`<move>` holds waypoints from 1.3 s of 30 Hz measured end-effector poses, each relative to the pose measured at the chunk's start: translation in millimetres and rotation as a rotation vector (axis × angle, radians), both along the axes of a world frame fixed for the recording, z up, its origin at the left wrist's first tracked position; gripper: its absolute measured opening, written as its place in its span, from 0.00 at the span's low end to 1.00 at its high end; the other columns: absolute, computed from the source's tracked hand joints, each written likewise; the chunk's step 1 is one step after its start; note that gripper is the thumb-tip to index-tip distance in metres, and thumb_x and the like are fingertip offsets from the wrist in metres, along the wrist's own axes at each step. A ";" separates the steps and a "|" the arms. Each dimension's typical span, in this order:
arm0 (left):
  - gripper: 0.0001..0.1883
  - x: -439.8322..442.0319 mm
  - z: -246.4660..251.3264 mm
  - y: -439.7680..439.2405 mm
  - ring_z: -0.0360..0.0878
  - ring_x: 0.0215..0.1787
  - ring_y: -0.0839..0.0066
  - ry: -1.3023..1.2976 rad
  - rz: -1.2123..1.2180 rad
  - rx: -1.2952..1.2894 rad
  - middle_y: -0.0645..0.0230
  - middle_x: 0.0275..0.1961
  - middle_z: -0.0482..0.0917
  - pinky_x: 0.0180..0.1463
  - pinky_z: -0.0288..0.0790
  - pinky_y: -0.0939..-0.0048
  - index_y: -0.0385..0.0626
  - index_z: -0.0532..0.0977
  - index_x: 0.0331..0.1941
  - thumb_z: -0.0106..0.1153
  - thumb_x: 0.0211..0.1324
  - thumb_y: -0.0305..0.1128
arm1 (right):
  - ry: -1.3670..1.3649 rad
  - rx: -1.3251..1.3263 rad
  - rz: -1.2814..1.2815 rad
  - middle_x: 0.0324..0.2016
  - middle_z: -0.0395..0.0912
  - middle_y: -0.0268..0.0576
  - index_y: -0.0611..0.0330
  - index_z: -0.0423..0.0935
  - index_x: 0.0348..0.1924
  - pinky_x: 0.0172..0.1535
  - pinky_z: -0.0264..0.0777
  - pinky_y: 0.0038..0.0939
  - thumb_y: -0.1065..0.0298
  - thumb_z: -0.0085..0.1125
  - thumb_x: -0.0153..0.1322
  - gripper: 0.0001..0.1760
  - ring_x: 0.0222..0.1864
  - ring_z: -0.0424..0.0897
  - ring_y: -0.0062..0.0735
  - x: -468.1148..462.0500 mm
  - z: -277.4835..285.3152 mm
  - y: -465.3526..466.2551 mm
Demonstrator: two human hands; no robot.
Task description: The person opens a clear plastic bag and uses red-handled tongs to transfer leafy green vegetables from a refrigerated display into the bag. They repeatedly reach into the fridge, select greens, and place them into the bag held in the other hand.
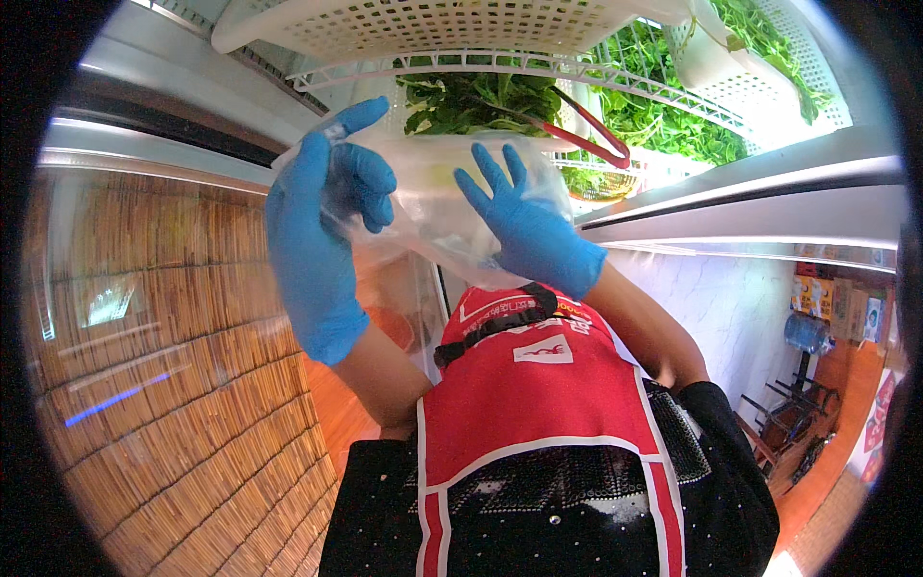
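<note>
In front of my chest, a translucent plastic bag (433,195) hangs between my two blue-gloved hands. My left hand (324,195) has its lower fingers curled on the bag's left side, while one digit points up and away. Against the bag's right side rests my right hand (530,231), its fingers spread. Just beyond the bag, dark leafy greens (483,97) sit on a cooler shelf. Metal tongs with a red handle end (595,144) lie across them. The bag's contents are too blurred to name.
White perforated baskets (433,29) stand on the wire shelf (519,63) above. More greens (649,115) fill the cooler's right side. A glass door (173,324) borders my left; a cooler frame (735,195) edges the right. Chairs (786,404) stand farther right.
</note>
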State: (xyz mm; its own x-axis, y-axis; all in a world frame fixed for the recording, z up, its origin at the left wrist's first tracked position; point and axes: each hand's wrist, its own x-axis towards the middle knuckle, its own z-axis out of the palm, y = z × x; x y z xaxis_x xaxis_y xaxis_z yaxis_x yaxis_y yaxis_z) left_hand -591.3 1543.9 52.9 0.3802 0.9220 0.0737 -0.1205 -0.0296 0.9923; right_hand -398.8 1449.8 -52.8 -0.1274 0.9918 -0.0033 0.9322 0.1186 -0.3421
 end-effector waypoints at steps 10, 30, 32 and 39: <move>0.24 13.0 -1.6 13.2 0.72 0.25 0.84 0.003 -0.108 -0.070 0.69 0.29 0.82 0.31 0.66 0.81 0.38 0.81 0.55 0.44 0.76 0.45 | -0.270 0.486 -0.463 0.43 0.80 0.55 0.60 0.79 0.50 0.45 0.77 0.47 0.43 0.71 0.64 0.33 0.47 0.80 0.56 103.3 0.8 14.9; 0.26 0.4 15.5 3.4 0.72 0.22 0.89 0.193 -0.133 -0.072 0.71 0.30 0.83 0.22 0.58 0.86 0.38 0.79 0.57 0.43 0.76 0.50 | -0.158 0.192 -0.449 0.29 0.82 0.57 0.61 0.80 0.34 0.35 0.78 0.51 0.41 0.68 0.66 0.27 0.31 0.84 0.57 115.1 -20.5 32.5; 0.27 2.0 13.8 4.2 0.72 0.23 0.89 0.215 -0.122 -0.081 0.71 0.30 0.83 0.23 0.58 0.86 0.39 0.79 0.57 0.44 0.76 0.50 | -0.140 0.139 -0.456 0.31 0.84 0.55 0.62 0.82 0.37 0.34 0.77 0.50 0.44 0.67 0.67 0.26 0.30 0.84 0.57 109.3 -20.1 38.8; 0.25 2.1 8.3 17.7 0.73 0.23 0.85 0.240 -0.049 -0.123 0.71 0.28 0.81 0.25 0.61 0.81 0.41 0.82 0.47 0.49 0.73 0.53 | 0.055 0.129 -0.418 0.20 0.81 0.53 0.64 0.86 0.31 0.29 0.73 0.46 0.46 0.66 0.69 0.24 0.23 0.82 0.52 128.2 -29.2 35.6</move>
